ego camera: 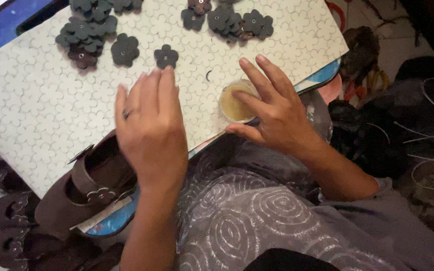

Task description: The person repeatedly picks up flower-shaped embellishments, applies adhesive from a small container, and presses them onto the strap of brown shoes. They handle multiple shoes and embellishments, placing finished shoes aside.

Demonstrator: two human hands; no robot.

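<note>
The right hand [272, 108] was spread over a small cup of yellowish glue [236, 103], fingers dipped in, grasping nothing, while the left hand [149, 128], flat and released, was held just below a dark cut-out flower [166, 55], the brown shoe [84, 188] under its wrist.

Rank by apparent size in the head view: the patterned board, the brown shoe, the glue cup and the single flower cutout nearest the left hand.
1. patterned board
2. brown shoe, though it sits nearer the camera
3. glue cup
4. flower cutout, only slightly smaller than the cup
</note>
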